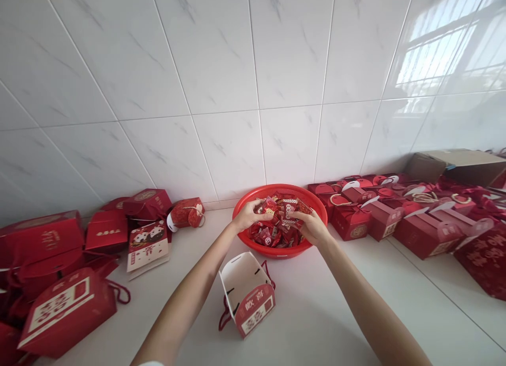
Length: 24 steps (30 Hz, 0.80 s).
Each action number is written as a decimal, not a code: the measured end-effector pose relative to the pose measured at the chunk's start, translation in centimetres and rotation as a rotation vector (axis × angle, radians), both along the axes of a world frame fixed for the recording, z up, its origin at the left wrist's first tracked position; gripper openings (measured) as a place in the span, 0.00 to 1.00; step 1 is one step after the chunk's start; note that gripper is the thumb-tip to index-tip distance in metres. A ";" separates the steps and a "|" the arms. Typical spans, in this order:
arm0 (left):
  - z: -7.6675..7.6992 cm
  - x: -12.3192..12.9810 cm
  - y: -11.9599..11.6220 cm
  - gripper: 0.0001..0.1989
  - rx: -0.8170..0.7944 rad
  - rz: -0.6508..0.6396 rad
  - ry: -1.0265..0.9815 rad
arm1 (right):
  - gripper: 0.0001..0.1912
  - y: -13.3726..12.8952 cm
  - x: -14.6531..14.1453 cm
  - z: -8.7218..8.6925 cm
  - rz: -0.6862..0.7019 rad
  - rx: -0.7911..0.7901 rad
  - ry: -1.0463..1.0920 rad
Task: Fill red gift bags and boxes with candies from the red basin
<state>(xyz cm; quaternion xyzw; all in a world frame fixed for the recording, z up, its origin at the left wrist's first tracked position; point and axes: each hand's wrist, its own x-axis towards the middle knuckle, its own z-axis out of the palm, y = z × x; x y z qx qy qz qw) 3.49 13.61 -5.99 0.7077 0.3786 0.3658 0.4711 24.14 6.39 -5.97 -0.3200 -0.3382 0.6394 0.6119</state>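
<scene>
A round red plastic basket (281,253) stands against the tiled wall, filled with red-wrapped candies (264,236). Over its left side my left hand (250,216) is closed, fingers pinched on a red candy packet (270,206). My right hand (312,227) reaches over the right side, its fingers closed on red and white candy packets (291,209). In front of the basket sits an open red gift box (253,308) with a white inside and dark red cord handles. Its top is unfolded, and the bottom of its inside is partly hidden by the front panel.
Red gift boxes (105,231) and a panda-print card box (147,246) lie at the left, near a small heart-tagged pouch (186,214). Rows of closed red boxes (351,221) fill the right, with a cardboard box (458,157) behind them by the wall.
</scene>
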 end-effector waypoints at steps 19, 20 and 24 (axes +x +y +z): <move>4.1 -0.4 -6.4 0.21 0.114 -0.132 0.107 | 0.20 -2.0 -0.6 1.1 0.149 0.146 -0.114; 4.4 -0.6 -7.0 0.20 0.133 -0.105 0.107 | 0.20 -2.4 -0.8 1.4 0.149 0.159 -0.123; 5.2 -1.5 -9.6 0.17 0.196 0.012 0.097 | 0.20 -4.0 -1.7 2.5 0.132 0.163 -0.184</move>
